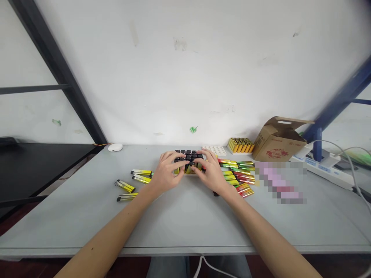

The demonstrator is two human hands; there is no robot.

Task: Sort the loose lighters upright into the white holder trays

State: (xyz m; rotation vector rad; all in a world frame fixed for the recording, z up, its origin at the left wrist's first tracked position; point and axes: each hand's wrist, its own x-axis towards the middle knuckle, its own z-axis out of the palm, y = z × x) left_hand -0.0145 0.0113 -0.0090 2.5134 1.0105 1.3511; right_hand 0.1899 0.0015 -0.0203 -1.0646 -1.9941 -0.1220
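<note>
Leftmost, well away from the block of upright lighters [188, 159] at the middle of the grey table [179, 220], a small white oval case [115, 147] lies near the wall. Closer to the block on its left side, four yellow lighters [133, 184] lie flat and scattered, apart from one another.

Next, the left hand [166, 172] rests against the left side of the block, fingers curled over the black caps and pressing on the outer row; it grips the block's edge rather than any single lighter. The block itself stands just in front of the person, black tops up and yellow bodies showing between the fingers.

The right hand [211, 172] mirrors it on the block's right side, fingers bent over the caps and thumb tucked at the near edge, so both hands clasp the block between them.

Right of the block, touching the right hand's outer edge, a loose pile of red, green and yellow lighters [239, 175] lies flat. Behind the block to the right sit a white empty tray [216, 149] and a tray of yellow lighters [240, 145]. Farther right stands an open cardboard box [278, 141], and beyond it a white power strip [324, 168].
</note>
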